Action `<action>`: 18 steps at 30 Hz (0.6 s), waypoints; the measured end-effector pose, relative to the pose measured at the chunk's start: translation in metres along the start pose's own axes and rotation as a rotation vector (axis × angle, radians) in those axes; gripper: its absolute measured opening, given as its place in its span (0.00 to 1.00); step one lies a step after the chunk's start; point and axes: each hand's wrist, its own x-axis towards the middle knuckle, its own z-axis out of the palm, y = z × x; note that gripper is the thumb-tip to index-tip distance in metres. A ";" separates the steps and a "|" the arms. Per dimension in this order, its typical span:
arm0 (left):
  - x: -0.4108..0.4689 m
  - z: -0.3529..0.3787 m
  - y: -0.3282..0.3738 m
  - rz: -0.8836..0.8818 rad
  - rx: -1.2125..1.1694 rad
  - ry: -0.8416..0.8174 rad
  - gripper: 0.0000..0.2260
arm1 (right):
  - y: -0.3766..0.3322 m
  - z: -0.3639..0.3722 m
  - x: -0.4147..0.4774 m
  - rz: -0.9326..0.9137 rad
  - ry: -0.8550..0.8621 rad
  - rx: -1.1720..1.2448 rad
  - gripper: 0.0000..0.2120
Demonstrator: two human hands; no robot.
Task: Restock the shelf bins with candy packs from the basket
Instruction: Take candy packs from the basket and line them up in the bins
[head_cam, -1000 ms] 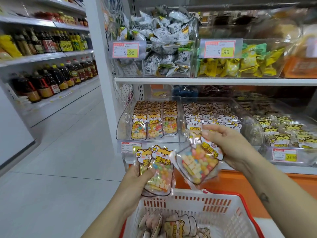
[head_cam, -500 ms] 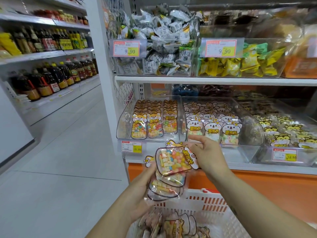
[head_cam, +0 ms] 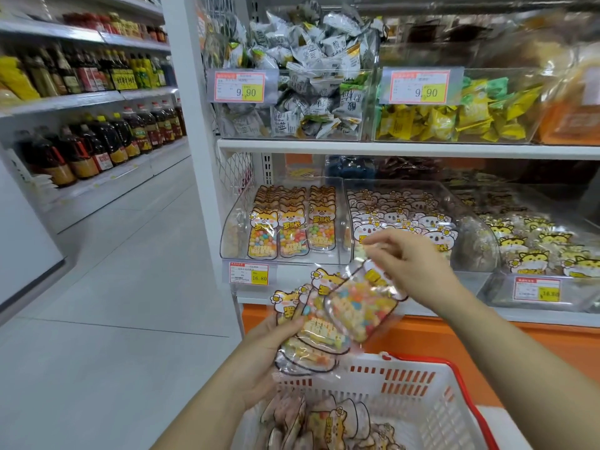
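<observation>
My left hand [head_cam: 269, 349] grips a fanned stack of clear candy packs [head_cam: 311, 336] with cartoon fox tops and coloured sweets, held above the basket. My right hand [head_cam: 412, 264] is over the stack and pinches the upper edge of the top candy pack [head_cam: 360, 303], which lies tilted across the others. The white basket with a red rim [head_cam: 406, 381] sits below with several more packs in it. Straight ahead, the left shelf bin [head_cam: 233, 222] holds rows of matching fox packs, and the middle bin [head_cam: 399, 216] holds white koala packs.
A third bin with tiger packs [head_cam: 535, 245] stands to the right. Bins of wrapped sweets [head_cam: 302, 102] fill the shelf above. Price tags [head_cam: 249, 273] hang on the shelf edge. An aisle floor [head_cam: 113, 303] and oil bottles [head_cam: 97, 144] lie to the left.
My right hand carried its single pack leftward onto the stack in my left hand. The stack has since risen a little and fanned out.
</observation>
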 end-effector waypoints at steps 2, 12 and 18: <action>0.000 0.002 -0.001 -0.017 0.004 -0.017 0.27 | -0.008 0.013 -0.003 -0.047 -0.209 -0.074 0.06; -0.003 0.010 -0.008 0.038 0.058 -0.111 0.40 | -0.007 0.053 -0.012 -0.103 -0.101 -0.248 0.12; 0.001 0.008 -0.007 0.093 -0.038 -0.040 0.31 | -0.018 0.060 -0.031 0.346 0.205 0.249 0.40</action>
